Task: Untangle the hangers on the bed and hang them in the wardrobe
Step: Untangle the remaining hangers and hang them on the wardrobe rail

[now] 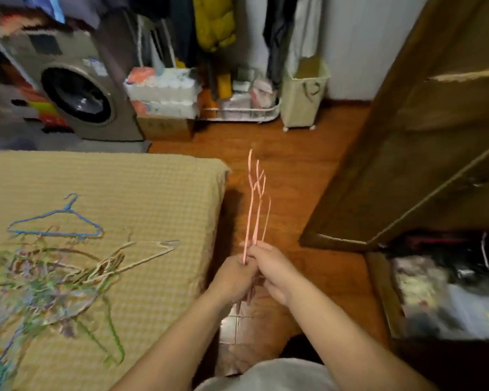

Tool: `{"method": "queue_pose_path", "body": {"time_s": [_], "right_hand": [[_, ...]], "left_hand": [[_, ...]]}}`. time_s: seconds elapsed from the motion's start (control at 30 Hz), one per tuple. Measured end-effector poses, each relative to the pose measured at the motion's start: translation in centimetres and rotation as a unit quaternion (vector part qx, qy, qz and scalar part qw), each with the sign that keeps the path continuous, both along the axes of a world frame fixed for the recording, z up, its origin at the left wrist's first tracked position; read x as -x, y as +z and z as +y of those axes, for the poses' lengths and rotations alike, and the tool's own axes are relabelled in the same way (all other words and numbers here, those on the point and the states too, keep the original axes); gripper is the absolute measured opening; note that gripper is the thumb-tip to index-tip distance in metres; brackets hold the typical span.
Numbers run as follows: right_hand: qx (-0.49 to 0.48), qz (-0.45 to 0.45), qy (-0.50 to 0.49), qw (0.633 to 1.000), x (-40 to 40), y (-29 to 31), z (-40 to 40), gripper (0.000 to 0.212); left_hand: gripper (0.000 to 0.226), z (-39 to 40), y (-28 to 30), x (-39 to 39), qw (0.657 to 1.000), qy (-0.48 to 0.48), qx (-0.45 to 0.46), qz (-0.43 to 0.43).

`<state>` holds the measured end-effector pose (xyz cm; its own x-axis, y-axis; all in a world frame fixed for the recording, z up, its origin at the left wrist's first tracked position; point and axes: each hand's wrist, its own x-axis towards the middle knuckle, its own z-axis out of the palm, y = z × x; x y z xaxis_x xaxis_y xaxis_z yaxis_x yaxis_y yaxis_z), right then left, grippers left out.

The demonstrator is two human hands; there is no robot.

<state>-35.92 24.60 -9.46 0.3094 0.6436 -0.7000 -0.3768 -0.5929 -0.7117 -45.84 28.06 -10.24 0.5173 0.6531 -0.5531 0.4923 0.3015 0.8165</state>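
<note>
Both your left hand (235,273) and right hand (268,266) pinch the pink hangers (254,204), pointing to twelve o'clock, the wardrobe (407,153) at two o'clock, nearer your right.

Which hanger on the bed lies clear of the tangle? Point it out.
The blue hanger, lying at the far edge of the pile with its hook pointing away. Its whole outline shows on the bed cover; the others overlap one another.

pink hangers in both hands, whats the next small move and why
Probably turn right and carry the pink hangers to the wardrobe. Both the left hand and right hand already grip them clear of the tangled pile on the bed, and the wardrobe door stands open.
</note>
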Motion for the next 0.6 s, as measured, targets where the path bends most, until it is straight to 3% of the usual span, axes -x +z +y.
{"method": "queue_pose_path", "body": {"time_s": [0.23, 0.4, 0.6], "right_hand": [[0.016, -0.01, -0.196, 0.98, -12.2, -0.5, -11.3, 0.021], [0.054, -0.068, -0.328, 0.941, -21.5, -1.0, -20.3, 0.028], [0.019, -0.125, -0.429, 0.894, -30.0, 3.4, -27.4, 0.036]], "left_hand": [[0.03, -6.4, -0.4, -13.1, 0.976, -0.179, 0.12, -0.014], [0.021, -11.5, 0.0, -23.2, 0.952, -0.202, 0.23, -0.034], [0.025, -13.7, 5.8, -34.4, 0.905, -0.329, 0.266, -0.042]]}}
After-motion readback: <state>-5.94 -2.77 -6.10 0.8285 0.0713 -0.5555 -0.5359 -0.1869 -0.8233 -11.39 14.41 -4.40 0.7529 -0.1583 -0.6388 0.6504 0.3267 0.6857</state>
